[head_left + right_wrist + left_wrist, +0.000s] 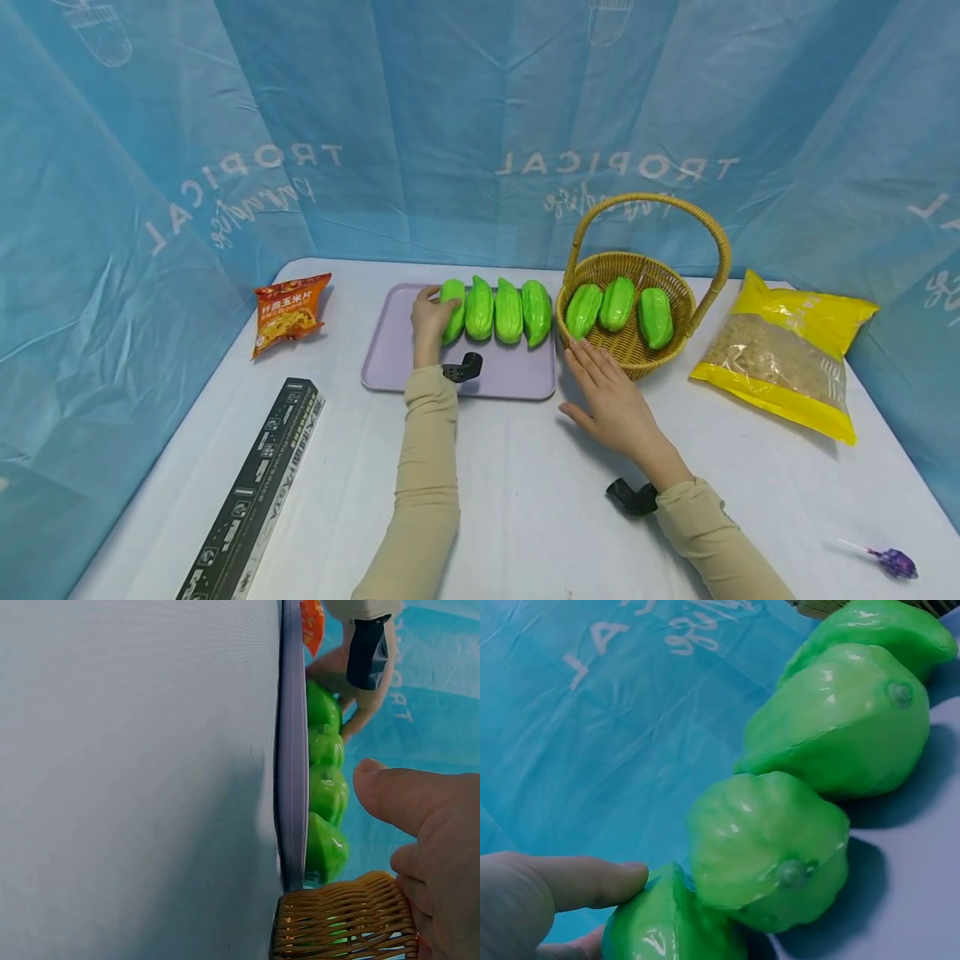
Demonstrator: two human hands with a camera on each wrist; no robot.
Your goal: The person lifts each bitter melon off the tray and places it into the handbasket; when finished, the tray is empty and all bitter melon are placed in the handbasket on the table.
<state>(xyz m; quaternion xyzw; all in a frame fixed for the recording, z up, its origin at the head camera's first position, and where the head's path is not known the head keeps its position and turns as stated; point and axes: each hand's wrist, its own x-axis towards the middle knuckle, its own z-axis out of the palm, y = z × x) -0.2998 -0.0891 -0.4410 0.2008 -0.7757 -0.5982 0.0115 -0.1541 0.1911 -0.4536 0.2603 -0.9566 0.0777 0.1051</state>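
Note:
A row of several glossy green ridged toy gourds lies on a lilac tray (390,367). My left hand (432,321) is at the row's left end, with thumb and fingers around the leftmost gourd (453,312); the left wrist view shows the thumb against that gourd (671,922). Just right of the tray stands a woven basket (637,364) with a tall arched handle, holding three more green gourds (656,318). My right hand (615,408) touches the basket's front-left rim with fingers straight; in the right wrist view its thumb is raised beside the wicker wall (345,919).
An orange snack bag (291,315) stands at the back left, and a long dark box (251,492) lies along the left side. Right of the basket is a yellow bag (787,354) with a see-through window. A purple-wrapped lollipop (896,563) lies front right.

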